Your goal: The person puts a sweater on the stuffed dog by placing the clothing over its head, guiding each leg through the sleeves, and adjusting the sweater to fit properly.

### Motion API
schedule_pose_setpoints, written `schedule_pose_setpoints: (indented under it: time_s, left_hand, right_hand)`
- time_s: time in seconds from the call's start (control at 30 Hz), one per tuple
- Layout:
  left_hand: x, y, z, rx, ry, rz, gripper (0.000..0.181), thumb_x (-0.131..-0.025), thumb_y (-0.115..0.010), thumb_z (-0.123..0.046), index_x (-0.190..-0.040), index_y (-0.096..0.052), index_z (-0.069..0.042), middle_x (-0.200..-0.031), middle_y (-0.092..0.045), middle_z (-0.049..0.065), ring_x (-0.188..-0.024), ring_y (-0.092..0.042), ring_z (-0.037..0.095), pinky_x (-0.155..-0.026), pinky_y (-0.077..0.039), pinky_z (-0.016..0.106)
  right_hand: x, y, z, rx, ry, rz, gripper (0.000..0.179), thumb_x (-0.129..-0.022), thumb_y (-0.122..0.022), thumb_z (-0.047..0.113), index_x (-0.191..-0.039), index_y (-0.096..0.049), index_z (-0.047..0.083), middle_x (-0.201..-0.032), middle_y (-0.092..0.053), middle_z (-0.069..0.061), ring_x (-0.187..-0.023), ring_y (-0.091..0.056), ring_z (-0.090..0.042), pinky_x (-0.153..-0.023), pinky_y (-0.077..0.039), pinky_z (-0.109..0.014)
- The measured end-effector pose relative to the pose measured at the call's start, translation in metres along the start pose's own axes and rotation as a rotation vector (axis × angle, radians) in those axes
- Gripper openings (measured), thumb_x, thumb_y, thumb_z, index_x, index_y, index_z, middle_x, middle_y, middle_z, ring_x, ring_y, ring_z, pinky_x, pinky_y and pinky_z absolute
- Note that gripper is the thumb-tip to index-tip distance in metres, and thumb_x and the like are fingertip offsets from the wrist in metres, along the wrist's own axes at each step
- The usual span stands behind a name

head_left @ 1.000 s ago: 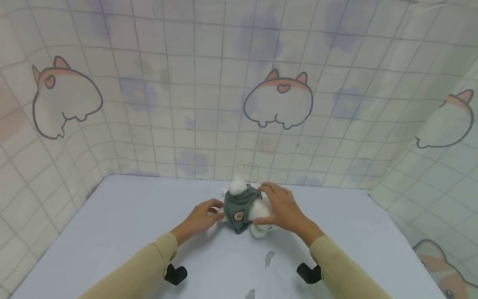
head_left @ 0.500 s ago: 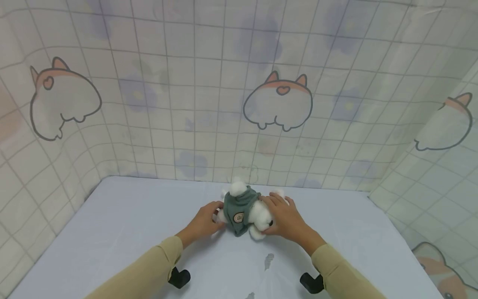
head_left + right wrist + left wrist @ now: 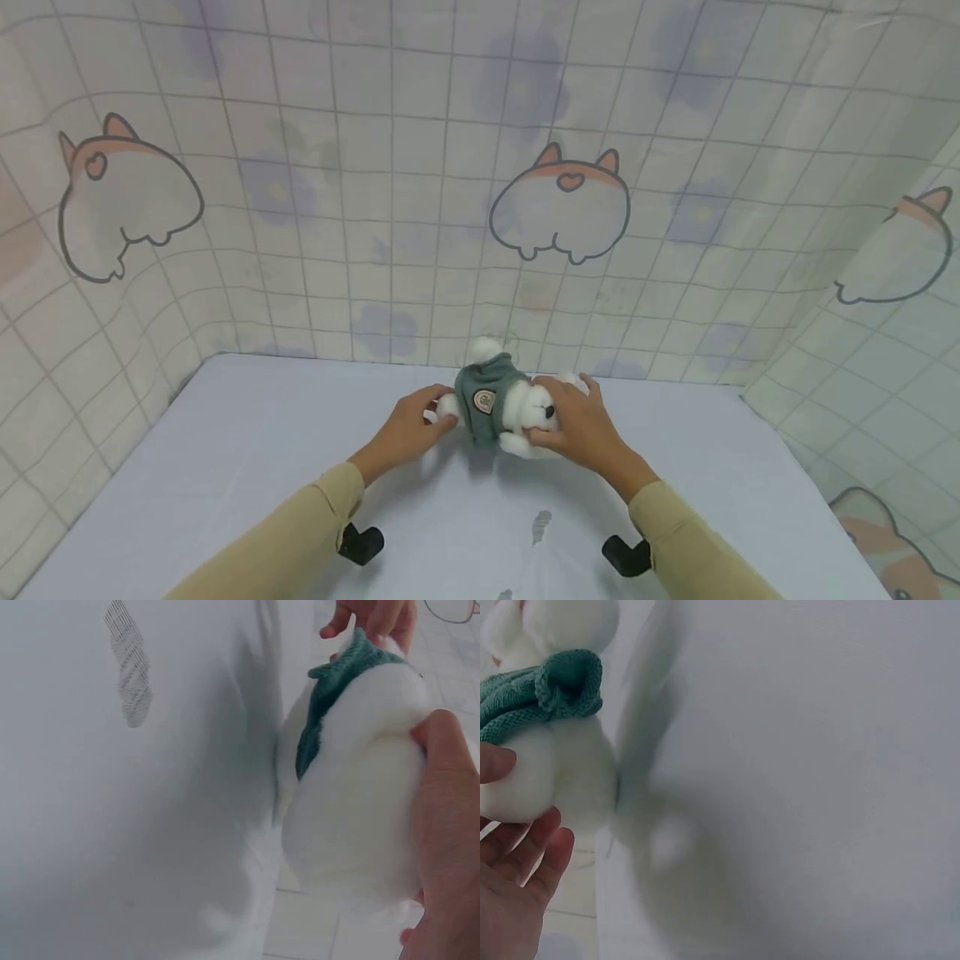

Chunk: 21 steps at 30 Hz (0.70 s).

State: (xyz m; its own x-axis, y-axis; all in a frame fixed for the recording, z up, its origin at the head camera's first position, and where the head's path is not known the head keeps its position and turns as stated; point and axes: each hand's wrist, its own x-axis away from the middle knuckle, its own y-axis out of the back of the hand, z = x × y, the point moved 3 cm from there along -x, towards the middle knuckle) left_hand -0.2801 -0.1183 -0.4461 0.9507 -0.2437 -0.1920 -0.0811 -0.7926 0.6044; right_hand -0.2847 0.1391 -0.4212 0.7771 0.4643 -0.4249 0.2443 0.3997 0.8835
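Note:
A white plush dog (image 3: 528, 406) in a green knit garment (image 3: 480, 396) with a small round patch lies sideways between my two hands, near the table's back edge. A shadow falls below it, and it appears raised a little off the surface. At its rear end, my left hand (image 3: 408, 427) grips a white leg between thumb and fingers; the left wrist view shows this leg (image 3: 521, 776) closely. My right hand (image 3: 583, 425) holds the head, thumb near the dark nose and fingers behind. In the right wrist view the fluffy head (image 3: 360, 817) hides most of those fingers.
The white tabletop (image 3: 262, 450) bears grey patterned marks (image 3: 541, 527) in front of the toy. A gridded curtain (image 3: 420, 208) with corgi drawings hangs right behind the table and along both sides. Black blocks (image 3: 362, 544) sit at both wrists.
The plush dog has risen slightly and tilted, its patch and lower edge now higher in view. My right hand has shifted farther round its head, while my left hand has moved up with the leg.

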Motion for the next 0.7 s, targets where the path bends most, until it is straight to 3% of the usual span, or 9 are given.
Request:
schedule_pose_setpoints:
  time_s: [0.17,0.3,0.43,0.53,0.6,0.7]
  left_hand:
    - [-0.008,0.01,-0.008,0.0,0.028,-0.008,0.03,-0.092,-0.065,-0.021,-0.121,-0.062,-0.016,-0.109,-0.068,0.003,-0.1,-0.063,0.018,-0.083,-0.054,0.034]
    - [-0.013,0.017,-0.016,-0.002,0.022,0.007,0.03,-0.093,-0.063,-0.026,-0.122,-0.061,-0.017,-0.105,-0.068,0.003,-0.1,-0.064,0.021,-0.084,-0.054,0.037]
    - [-0.017,0.019,-0.022,-0.019,0.009,0.036,0.03,-0.095,-0.061,-0.03,-0.122,-0.061,-0.015,-0.106,-0.068,0.004,-0.102,-0.064,0.022,-0.083,-0.054,0.038]
    - [-0.02,0.02,-0.025,-0.008,-0.006,0.053,0.029,-0.096,-0.059,-0.029,-0.119,-0.061,-0.013,-0.108,-0.068,0.006,-0.103,-0.065,0.023,-0.082,-0.055,0.036]
    - [-0.021,0.019,-0.025,0.021,-0.005,0.065,0.027,-0.097,-0.058,-0.029,-0.117,-0.061,-0.011,-0.109,-0.068,0.007,-0.102,-0.065,0.021,-0.079,-0.055,0.033]
    - [-0.022,0.017,-0.025,0.075,0.001,0.089,0.027,-0.098,-0.056,-0.029,-0.116,-0.061,-0.009,-0.108,-0.067,0.01,-0.095,-0.066,0.019,-0.073,-0.055,0.028]
  right_hand:
    - [-0.01,0.011,0.0,-0.029,-0.041,-0.017,0.058,-0.082,-0.067,0.041,-0.128,-0.051,0.01,-0.105,-0.072,-0.007,-0.094,-0.068,-0.02,-0.113,-0.022,-0.061]
    - [-0.016,0.02,-0.002,-0.103,-0.099,-0.019,0.052,-0.085,-0.064,0.038,-0.127,-0.052,0.01,-0.103,-0.072,-0.011,-0.097,-0.068,-0.028,-0.114,-0.027,-0.057]
    - [-0.018,0.027,-0.006,-0.22,-0.201,0.007,0.044,-0.088,-0.063,0.037,-0.123,-0.056,0.012,-0.103,-0.07,-0.012,-0.1,-0.064,-0.035,-0.091,-0.05,-0.052]
    - [-0.019,0.029,-0.01,-0.312,-0.276,0.052,0.036,-0.092,-0.06,0.034,-0.12,-0.058,0.012,-0.104,-0.069,-0.013,-0.093,-0.064,-0.029,-0.073,-0.054,-0.044]
    - [-0.019,0.029,-0.012,-0.37,-0.319,0.097,0.034,-0.094,-0.056,0.032,-0.12,-0.059,0.01,-0.107,-0.068,-0.015,-0.091,-0.064,-0.027,-0.074,-0.054,-0.043]
    - [-0.018,0.028,-0.015,-0.445,-0.396,0.18,0.039,-0.097,-0.049,0.032,-0.126,-0.057,0.007,-0.12,-0.063,-0.018,-0.106,-0.061,-0.033,-0.085,-0.052,-0.049]
